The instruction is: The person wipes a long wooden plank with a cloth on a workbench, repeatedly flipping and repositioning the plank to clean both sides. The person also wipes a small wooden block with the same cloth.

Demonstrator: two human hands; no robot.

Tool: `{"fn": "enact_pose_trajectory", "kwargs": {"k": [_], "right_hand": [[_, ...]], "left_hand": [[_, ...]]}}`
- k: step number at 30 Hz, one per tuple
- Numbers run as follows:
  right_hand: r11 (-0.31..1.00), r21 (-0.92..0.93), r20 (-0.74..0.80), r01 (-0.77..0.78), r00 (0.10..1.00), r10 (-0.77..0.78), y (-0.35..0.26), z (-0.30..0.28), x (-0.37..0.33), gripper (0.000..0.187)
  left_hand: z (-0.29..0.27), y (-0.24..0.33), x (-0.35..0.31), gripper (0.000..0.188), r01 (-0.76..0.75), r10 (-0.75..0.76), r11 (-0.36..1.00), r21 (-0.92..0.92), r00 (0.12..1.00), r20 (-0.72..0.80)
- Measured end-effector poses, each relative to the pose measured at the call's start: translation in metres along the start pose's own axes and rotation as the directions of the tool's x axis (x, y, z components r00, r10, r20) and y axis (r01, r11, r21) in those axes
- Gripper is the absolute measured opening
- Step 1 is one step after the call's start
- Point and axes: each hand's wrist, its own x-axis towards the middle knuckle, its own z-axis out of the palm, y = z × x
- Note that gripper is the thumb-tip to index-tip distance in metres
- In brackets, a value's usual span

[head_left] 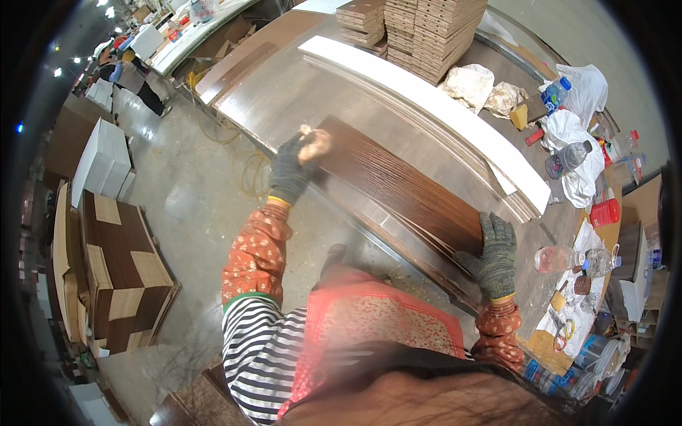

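Observation:
A dark brown wood-grain board (398, 188) lies across the workbench in front of me. My left hand (290, 170), in a grey glove, is closed around a crumpled light-coloured rag (314, 145) at the board's left end. The rag is smeared by motion. My right hand (497, 257), also gloved, grips the right end of the board, with fingers along its end and the thumb toward the near edge. Part of that end is hidden under the glove.
Beyond the board lies a stack of long white panels (426, 106). Behind it rise piles of drilled boards (433, 35). Bottles, plastic bags and a red container (604, 211) crowd the right side. Wrapped brown panels (124, 273) stand on the floor at left; a person (135, 78) stands far off.

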Motion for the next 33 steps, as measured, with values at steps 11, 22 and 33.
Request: {"fn": "enact_pose_trajectory", "kwargs": {"k": [11,22,33], "right_hand": [[0.991,-0.132,0.174,0.014,0.985,0.009,-0.060,-0.010,0.067,0.089],[0.976,0.182,0.488,0.116,0.852,-0.192,-0.218,0.061,0.271,0.099],[0.901,0.298,0.112,0.315,0.926,-0.361,-0.214,0.089,0.272,0.094]], "left_hand": [[-0.039,-0.099,0.024,0.049,0.513,-0.599,0.554,-0.656,0.793,0.115],[-0.065,-0.105,0.063,0.046,0.544,-0.135,0.282,-0.791,0.838,0.528],[0.017,-0.135,0.126,0.068,0.356,0.342,0.548,-0.757,0.731,0.591]]}}
